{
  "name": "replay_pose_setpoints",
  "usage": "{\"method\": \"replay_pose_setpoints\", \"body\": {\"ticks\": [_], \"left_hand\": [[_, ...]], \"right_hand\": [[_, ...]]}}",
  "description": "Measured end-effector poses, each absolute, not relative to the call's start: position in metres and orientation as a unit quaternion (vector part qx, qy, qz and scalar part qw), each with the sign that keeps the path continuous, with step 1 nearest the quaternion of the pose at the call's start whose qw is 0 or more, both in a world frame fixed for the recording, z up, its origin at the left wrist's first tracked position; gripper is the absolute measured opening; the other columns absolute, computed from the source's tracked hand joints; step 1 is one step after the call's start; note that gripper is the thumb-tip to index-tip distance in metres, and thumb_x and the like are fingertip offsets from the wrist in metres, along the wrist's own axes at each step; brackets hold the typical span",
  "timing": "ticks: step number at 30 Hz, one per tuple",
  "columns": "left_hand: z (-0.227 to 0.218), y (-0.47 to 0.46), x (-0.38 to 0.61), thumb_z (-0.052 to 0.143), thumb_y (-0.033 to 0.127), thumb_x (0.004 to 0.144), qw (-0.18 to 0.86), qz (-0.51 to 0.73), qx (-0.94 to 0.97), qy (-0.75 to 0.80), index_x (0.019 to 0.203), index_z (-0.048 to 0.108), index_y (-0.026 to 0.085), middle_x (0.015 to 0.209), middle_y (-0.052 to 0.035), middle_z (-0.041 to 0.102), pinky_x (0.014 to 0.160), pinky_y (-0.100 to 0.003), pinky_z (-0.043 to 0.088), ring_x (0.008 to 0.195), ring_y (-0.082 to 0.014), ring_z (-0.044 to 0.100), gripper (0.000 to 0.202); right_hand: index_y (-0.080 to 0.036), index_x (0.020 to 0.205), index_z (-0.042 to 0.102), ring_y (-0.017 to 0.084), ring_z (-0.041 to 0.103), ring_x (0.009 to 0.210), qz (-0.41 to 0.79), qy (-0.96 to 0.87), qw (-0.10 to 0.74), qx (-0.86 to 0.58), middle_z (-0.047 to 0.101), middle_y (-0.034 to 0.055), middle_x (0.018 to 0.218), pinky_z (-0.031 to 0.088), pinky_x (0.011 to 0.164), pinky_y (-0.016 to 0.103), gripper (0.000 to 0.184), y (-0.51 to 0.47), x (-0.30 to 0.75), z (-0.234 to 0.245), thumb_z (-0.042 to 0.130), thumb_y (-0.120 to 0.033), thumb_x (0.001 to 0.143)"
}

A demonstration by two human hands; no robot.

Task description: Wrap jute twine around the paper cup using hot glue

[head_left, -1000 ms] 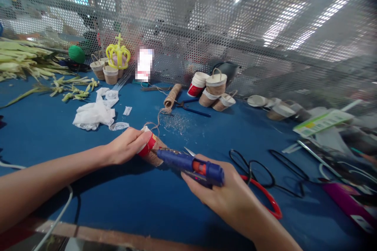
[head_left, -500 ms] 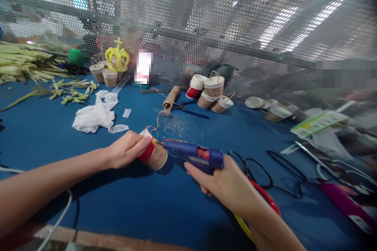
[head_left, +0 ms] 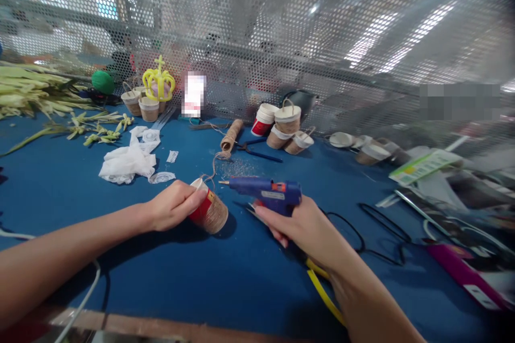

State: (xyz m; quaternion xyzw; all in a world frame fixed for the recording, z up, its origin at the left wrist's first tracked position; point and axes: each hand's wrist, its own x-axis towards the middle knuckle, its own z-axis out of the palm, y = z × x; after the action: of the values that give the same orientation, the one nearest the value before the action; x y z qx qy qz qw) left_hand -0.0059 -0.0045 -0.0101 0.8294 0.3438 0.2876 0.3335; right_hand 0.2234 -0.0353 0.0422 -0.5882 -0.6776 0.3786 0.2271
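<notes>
My left hand [head_left: 171, 206] is closed around a red paper cup [head_left: 210, 211] lying on its side on the blue table, partly wrapped in brown twine. A strand of twine runs from the cup back to a twine spool [head_left: 230, 136]. My right hand [head_left: 300, 225] grips a blue hot glue gun [head_left: 266, 193], its metal nozzle pointing left, a little above and to the right of the cup and apart from it.
Scissors with yellow handles [head_left: 322, 286] lie under my right wrist, black-handled scissors [head_left: 374, 233] to the right. White crumpled paper [head_left: 129, 161], green leaves [head_left: 44, 96], a yellow crown [head_left: 159, 81], several twine-wrapped cups [head_left: 287, 126], pliers [head_left: 257, 149]; perforated metal screen [head_left: 281, 21] behind.
My right hand lifted the glue gun up and away to the right, off the cup. The left hand and the cup stayed in place.
</notes>
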Motion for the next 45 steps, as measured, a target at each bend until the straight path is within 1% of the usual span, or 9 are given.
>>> {"method": "replay_pose_setpoints", "body": {"ticks": [5,11,16,19,22,27,35,41,45], "left_hand": [[-0.013,-0.003,-0.006,0.023,0.033,0.087,0.343,0.284,0.829,0.339,0.051,0.034,0.015,0.049,0.0040,0.034,0.045,-0.020,0.027,0.046,-0.0064,0.028,0.042],[-0.013,-0.003,-0.005,0.024,0.035,0.086,0.340,0.279,0.822,0.361,0.050,0.034,0.016,0.049,0.0041,0.033,0.043,-0.020,0.026,0.046,-0.0065,0.027,0.042],[-0.015,-0.002,-0.006,0.024,0.034,0.086,0.322,0.289,0.831,0.349,0.049,0.030,0.016,0.048,0.0053,0.028,0.042,-0.020,0.023,0.045,-0.0059,0.023,0.041],[-0.015,-0.002,-0.006,0.024,0.034,0.086,0.321,0.291,0.831,0.349,0.049,0.030,0.016,0.048,0.0054,0.027,0.042,-0.020,0.022,0.045,-0.0058,0.023,0.041],[-0.014,-0.003,-0.005,0.023,0.034,0.086,0.320,0.286,0.833,0.348,0.050,0.031,0.016,0.049,0.0049,0.029,0.043,-0.020,0.024,0.045,-0.0060,0.024,0.041],[-0.010,-0.008,-0.001,0.022,0.032,0.087,0.285,0.281,0.840,0.366,0.051,0.032,0.017,0.048,0.0043,0.033,0.044,-0.020,0.027,0.044,-0.0066,0.028,0.040],[-0.010,-0.012,0.001,0.027,0.016,0.081,0.189,0.281,0.884,0.322,0.061,0.050,0.013,0.057,-0.0024,0.054,0.048,-0.019,0.037,0.048,-0.0090,0.046,0.031],[-0.004,-0.014,0.002,0.026,0.017,0.083,0.145,0.263,0.905,0.301,0.063,0.054,0.013,0.066,-0.0057,0.060,0.053,-0.021,0.042,0.055,-0.0115,0.053,0.035],[-0.003,-0.017,0.001,0.025,0.019,0.085,0.099,0.253,0.910,0.313,0.063,0.055,0.013,0.063,-0.0064,0.059,0.056,-0.024,0.044,0.058,-0.0135,0.054,0.038]], "right_hand": [[-0.015,0.082,0.055,0.011,0.053,0.055,0.332,-0.618,0.357,-0.617,0.060,0.0007,0.066,0.042,0.051,0.022,0.024,-0.006,0.242,0.038,0.062,-0.034,0.069],[-0.014,0.061,0.052,0.006,0.047,0.041,0.292,-0.581,0.311,-0.693,0.056,0.0019,0.054,0.040,0.041,0.019,0.023,0.037,0.262,0.022,0.053,-0.031,0.077],[-0.018,0.046,0.044,0.010,0.048,0.035,0.236,-0.589,0.275,-0.722,0.046,-0.0013,0.036,0.035,0.036,0.021,0.033,0.050,0.273,0.012,0.058,-0.034,0.072],[-0.020,0.039,0.037,0.012,0.053,0.045,0.171,-0.624,0.273,-0.711,0.043,-0.0003,0.038,0.032,0.041,0.022,0.040,0.044,0.268,0.019,0.059,-0.032,0.071],[-0.018,0.049,0.046,0.016,0.057,0.067,0.122,-0.672,0.286,-0.672,0.054,0.0045,0.058,0.036,0.053,0.023,0.031,0.029,0.244,0.031,0.053,-0.031,0.076],[-0.017,0.074,0.064,0.014,0.056,0.080,0.191,-0.807,0.259,-0.495,0.062,0.0044,0.083,0.042,0.076,0.025,0.022,-0.001,0.178,0.041,0.050,-0.032,0.081],[-0.010,0.100,0.060,0.020,0.052,0.099,0.239,-0.818,0.280,-0.443,0.058,0.0125,0.104,0.038,0.089,0.033,0.032,-0.015,0.148,0.032,0.054,-0.032,0.078],[-0.016,0.068,0.060,0.016,0.051,0.097,0.245,-0.787,0.350,-0.446,0.057,0.0073,0.098,0.037,0.088,0.031,0.005,-0.023,0.145,0.034,0.058,-0.017,0.072],[-0.017,0.073,0.056,0.014,0.055,0.079,0.250,-0.758,0.373,-0.474,0.059,0.0041,0.083,0.042,0.073,0.027,0.005,-0.024,0.148,0.041,0.054,-0.020,0.075]]}}
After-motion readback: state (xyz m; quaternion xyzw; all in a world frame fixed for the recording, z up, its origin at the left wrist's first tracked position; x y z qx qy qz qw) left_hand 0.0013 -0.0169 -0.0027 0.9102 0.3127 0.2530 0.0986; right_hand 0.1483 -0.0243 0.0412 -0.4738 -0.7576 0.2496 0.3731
